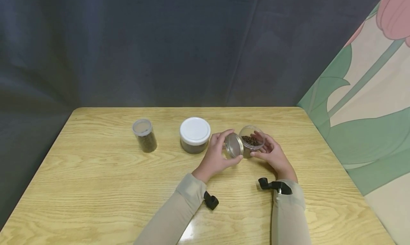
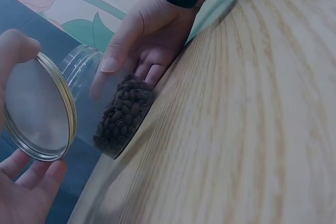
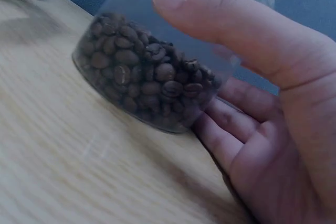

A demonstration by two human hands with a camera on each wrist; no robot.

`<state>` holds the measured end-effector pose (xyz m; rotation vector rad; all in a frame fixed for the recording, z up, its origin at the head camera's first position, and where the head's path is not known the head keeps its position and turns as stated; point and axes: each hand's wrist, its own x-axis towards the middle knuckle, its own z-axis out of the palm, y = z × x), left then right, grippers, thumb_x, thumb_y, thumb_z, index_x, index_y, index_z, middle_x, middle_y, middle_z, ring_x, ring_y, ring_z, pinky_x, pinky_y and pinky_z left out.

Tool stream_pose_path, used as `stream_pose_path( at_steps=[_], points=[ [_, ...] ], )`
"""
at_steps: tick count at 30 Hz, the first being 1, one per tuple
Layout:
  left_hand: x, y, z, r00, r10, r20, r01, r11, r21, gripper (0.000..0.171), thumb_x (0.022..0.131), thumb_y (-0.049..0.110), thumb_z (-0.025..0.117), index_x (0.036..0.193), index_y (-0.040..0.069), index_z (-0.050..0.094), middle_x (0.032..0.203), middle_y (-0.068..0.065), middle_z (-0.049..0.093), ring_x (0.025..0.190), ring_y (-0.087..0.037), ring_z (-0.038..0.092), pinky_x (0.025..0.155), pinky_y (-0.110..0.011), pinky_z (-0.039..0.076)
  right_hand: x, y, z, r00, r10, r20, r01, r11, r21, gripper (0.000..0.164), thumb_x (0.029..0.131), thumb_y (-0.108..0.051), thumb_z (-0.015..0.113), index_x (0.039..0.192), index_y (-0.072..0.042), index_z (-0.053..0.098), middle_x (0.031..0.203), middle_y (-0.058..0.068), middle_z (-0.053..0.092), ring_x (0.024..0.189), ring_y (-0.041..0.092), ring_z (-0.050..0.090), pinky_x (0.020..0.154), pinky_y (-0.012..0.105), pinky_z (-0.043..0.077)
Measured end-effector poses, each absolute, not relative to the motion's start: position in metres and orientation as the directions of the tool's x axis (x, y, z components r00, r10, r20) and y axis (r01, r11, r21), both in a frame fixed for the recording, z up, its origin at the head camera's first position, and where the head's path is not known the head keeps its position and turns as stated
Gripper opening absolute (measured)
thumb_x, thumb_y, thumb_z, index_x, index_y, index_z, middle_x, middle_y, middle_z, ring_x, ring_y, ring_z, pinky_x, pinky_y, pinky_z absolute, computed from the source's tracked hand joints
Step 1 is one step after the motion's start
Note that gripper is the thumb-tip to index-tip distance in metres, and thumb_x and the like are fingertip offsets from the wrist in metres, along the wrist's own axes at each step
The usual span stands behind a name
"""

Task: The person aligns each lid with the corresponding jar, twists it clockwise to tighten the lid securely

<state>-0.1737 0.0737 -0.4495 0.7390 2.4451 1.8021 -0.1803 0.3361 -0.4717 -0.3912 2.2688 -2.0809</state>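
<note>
A clear jar (image 1: pixel 252 138), partly filled with dark coffee beans (image 2: pixel 125 109), stands without a lid on the table. My right hand (image 1: pixel 274 156) grips it from the right side, thumb in front and fingers around the back, as the right wrist view shows. My left hand (image 1: pixel 217 156) holds a gold-rimmed round lid (image 1: pixel 234 145) by its edge, thumb below and fingers above. The lid is tilted on its side just left of the jar's mouth; in the left wrist view its rim (image 2: pixel 68 103) is close to the jar.
To the left of my hands stands a wide jar with a white lid (image 1: pixel 195 130) and dark contents. Farther left is a taller clear-lidded jar (image 1: pixel 147 141). The wooden table (image 1: pixel 96 188) meets a dark curtain (image 1: pixel 160 53) behind and a flower-painted panel (image 1: pixel 368 131) at right.
</note>
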Motion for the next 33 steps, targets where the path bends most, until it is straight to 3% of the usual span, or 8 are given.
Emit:
stream_pose_path(
  at_steps=[6, 13, 26, 33],
  points=[
    [-0.1718, 0.0741, -0.4467, -0.862, 0.372, 0.343, 0.411, 0.117, 0.904, 0.085, 0.081, 0.018, 0.085, 0.151, 0.019, 0.037, 0.142, -0.015, 0.036, 0.128, -0.025, 0.045, 0.102, -0.033, 0.052, -0.1788, 0.3358, -0.4687, -0.957, -0.275, 0.094, -0.123, 0.091, -0.988, 0.083, 0.084, 0.012, 0.074, 0.155, -0.002, 0.035, 0.157, 0.024, 0.036, 0.137, 0.008, 0.045, 0.112, 0.016, 0.035],
    [-0.1695, 0.0729, -0.4435, -0.840, 0.367, 0.400, 0.440, 0.030, 0.897, 0.087, 0.080, 0.016, 0.085, 0.151, 0.019, 0.035, 0.144, -0.013, 0.034, 0.132, -0.026, 0.044, 0.107, -0.032, 0.047, -0.1771, 0.3333, -0.4659, -0.940, -0.340, 0.032, -0.075, 0.114, -0.991, 0.083, 0.086, 0.008, 0.074, 0.157, -0.007, 0.034, 0.159, 0.020, 0.037, 0.139, 0.011, 0.043, 0.110, 0.017, 0.037],
    [-0.1696, 0.0724, -0.4429, -0.797, 0.303, 0.523, 0.530, -0.067, 0.846, 0.090, 0.075, 0.005, 0.088, 0.147, 0.005, 0.034, 0.142, -0.017, 0.033, 0.130, -0.029, 0.042, 0.109, -0.032, 0.045, -0.1777, 0.3328, -0.4659, -0.911, -0.412, 0.033, -0.061, 0.054, -0.997, 0.084, 0.085, 0.013, 0.072, 0.157, -0.004, 0.033, 0.156, 0.015, 0.041, 0.138, 0.010, 0.045, 0.108, 0.020, 0.041],
    [-0.1689, 0.0728, -0.4420, -0.764, 0.278, 0.581, 0.582, -0.090, 0.808, 0.091, 0.073, 0.003, 0.088, 0.147, 0.007, 0.035, 0.145, -0.019, 0.030, 0.133, -0.031, 0.040, 0.111, -0.034, 0.043, -0.1792, 0.3337, -0.4671, -0.901, -0.431, 0.053, -0.077, 0.040, -0.996, 0.085, 0.084, 0.012, 0.073, 0.157, -0.002, 0.032, 0.157, 0.016, 0.040, 0.139, 0.009, 0.043, 0.110, 0.019, 0.039]
  ],
)
